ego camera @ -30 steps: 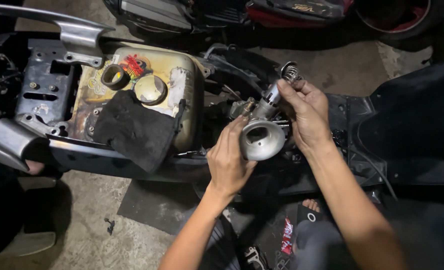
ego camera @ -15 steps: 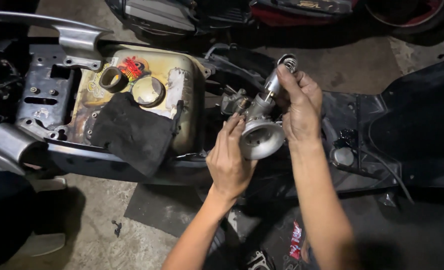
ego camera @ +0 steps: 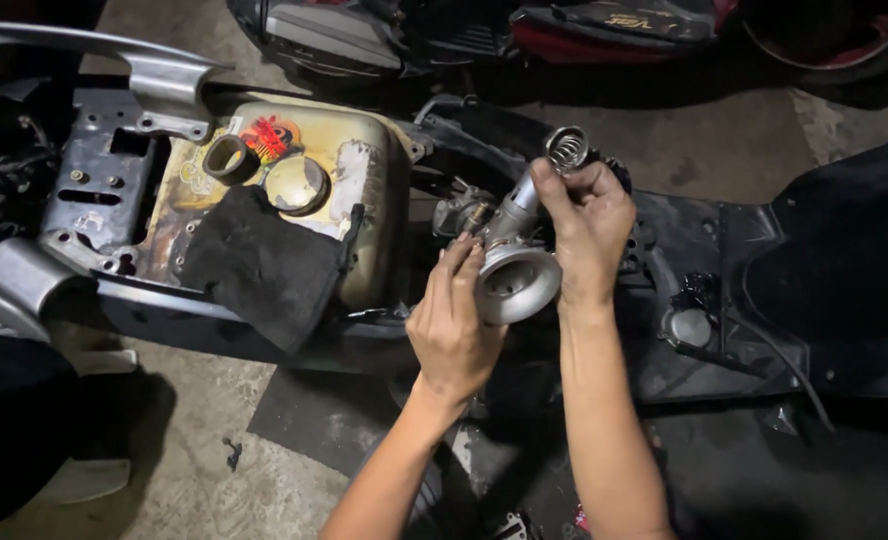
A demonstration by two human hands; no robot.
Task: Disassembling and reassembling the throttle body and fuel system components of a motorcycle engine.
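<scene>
A silver metal carburetor [ego camera: 514, 270] with a round open mouth is held over a stripped scooter frame. My left hand [ego camera: 454, 325] grips its left side, fingers against the body. My right hand [ego camera: 589, 230] holds its upper part, where a coiled spring [ego camera: 567, 147] sticks out past my fingertips. Both hands sit close together at the middle of the view.
To the left lies a worn yellowish fuel tank [ego camera: 364, 170] with a round cap [ego camera: 296, 184], a dark ring [ego camera: 229, 157] and a black rag [ego camera: 264, 265] draped over it. Black plastic floor panels [ego camera: 744, 280] lie to the right. Another scooter stands at the top. Concrete floor [ego camera: 204, 450] below.
Both hands and the carburetor have shifted slightly up and left in the view; my right hand has slid up toward the spring end.
</scene>
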